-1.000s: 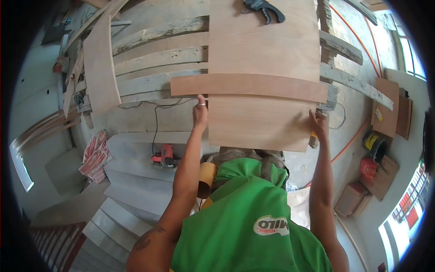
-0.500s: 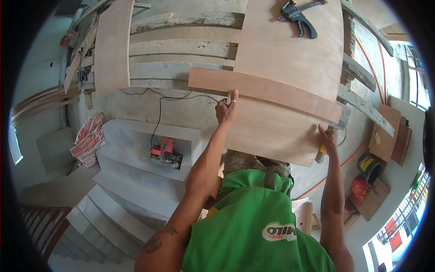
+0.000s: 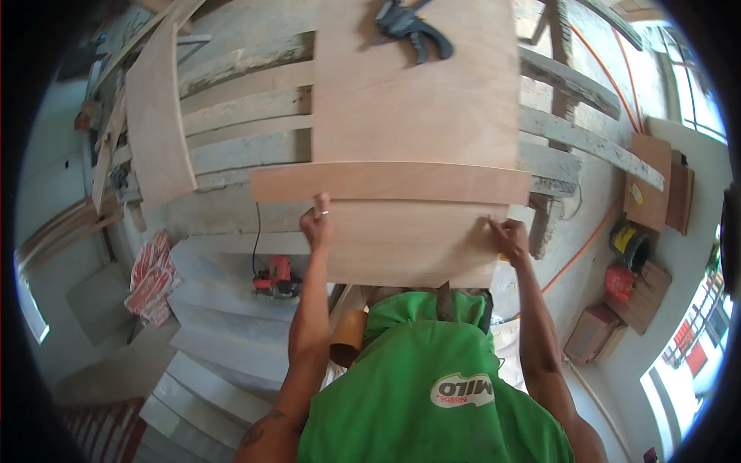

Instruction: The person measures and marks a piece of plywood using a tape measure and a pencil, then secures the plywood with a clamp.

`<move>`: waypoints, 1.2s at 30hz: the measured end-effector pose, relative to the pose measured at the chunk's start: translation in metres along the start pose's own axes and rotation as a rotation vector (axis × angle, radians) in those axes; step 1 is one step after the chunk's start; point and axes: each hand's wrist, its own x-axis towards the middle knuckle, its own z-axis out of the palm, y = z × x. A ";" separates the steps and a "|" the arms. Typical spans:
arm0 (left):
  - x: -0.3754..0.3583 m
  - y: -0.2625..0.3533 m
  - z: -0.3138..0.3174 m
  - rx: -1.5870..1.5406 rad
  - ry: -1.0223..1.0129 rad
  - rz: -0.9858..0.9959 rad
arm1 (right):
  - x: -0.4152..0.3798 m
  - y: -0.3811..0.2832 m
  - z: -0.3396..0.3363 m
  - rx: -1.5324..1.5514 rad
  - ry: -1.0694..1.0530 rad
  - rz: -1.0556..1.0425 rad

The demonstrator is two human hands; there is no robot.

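Observation:
A large plywood sheet lies over the slats, its near end close to my waist. Across it rests a narrow wooden strip, its left end reaching past the sheet. My left hand, with a ring on it, is closed at the sheet's left edge, thumb extended to the strip's near edge. On the right edge, my right hand has curled fingers, with the thumb side over the sheet below the strip. A bit of yellow shows under this hand; what it is stays hidden.
A black clamp lies on the sheet's far part. Wooden slats run to both sides. A red power tool sits on the steps at left. At right are a black bucket and an orange cable.
The view has shifted, and the sheet and strip now appear farther left and straighter across. Both hands remain near the sheet's edges.

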 end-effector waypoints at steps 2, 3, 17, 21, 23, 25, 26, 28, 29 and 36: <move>0.012 -0.005 -0.004 0.009 -0.015 0.044 | 0.002 -0.002 0.005 -0.005 -0.001 -0.005; 0.018 -0.008 -0.003 0.000 -0.036 0.050 | 0.001 -0.009 0.007 -0.037 -0.005 0.003; 0.063 0.044 -0.009 -0.001 -0.059 -0.040 | 0.038 -0.049 0.011 0.013 0.009 -0.021; 0.067 0.045 0.003 -0.070 -0.007 -0.050 | 0.051 -0.050 0.004 0.086 0.013 -0.026; 0.060 0.056 0.003 -0.115 -0.004 -0.047 | 0.049 -0.053 0.001 0.044 -0.012 -0.001; 0.056 0.059 0.001 -0.159 0.004 -0.045 | 0.047 -0.052 -0.002 0.047 -0.005 0.000; 0.059 0.059 0.001 -0.164 -0.024 -0.048 | 0.048 -0.053 -0.005 0.049 0.005 -0.003; 0.060 0.050 0.002 -0.163 -0.056 -0.061 | 0.053 -0.051 -0.008 0.055 0.002 -0.003; 0.062 0.046 0.004 -0.144 -0.071 -0.067 | 0.053 -0.050 -0.009 0.062 0.005 -0.007; 0.072 0.025 0.009 -0.051 -0.071 -0.045 | 0.053 -0.035 -0.020 0.117 -0.154 -0.080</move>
